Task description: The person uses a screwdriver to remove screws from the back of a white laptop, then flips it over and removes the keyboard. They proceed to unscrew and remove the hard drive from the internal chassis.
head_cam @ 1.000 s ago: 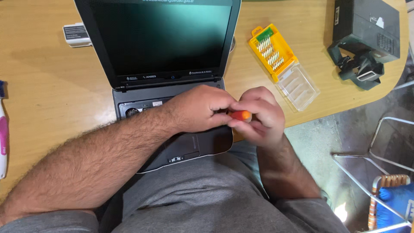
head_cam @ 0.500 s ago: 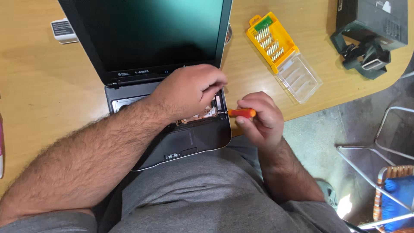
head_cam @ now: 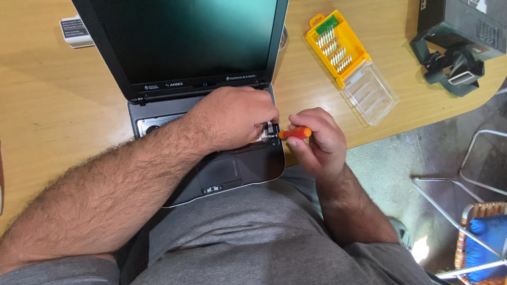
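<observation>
The right hand (head_cam: 317, 142) pinches a small screwdriver (head_cam: 296, 133) by its orange handle, thumb and fingertips closed around it, with the tip aimed left into the right-hand corner of the laptop (head_cam: 211, 105) base. The left hand (head_cam: 235, 116) lies curled over that same corner, fingers bent down on the exposed metal parts near the hinge; whether it grips anything there I cannot tell, since the knuckles hide it. The screwdriver looks light and stiff, with a smooth thin handle that could roll between the fingers, so a fingertip pinch near the middle of the handle seems the right hold. The laptop stands open, screen dark, with its front edge overhanging the counter (head_cam: 53, 116) toward the person's lap; the keyboard area appears opened up, and the parts inside are likely delicate. To the right on the counter lies a yellow bit case (head_cam: 338, 50) with its clear lid (head_cam: 369, 94) folded open. Farther right, at the counter's corner, sits a black device (head_cam: 459, 37). A white label (head_cam: 76, 31) lies at the far left
</observation>
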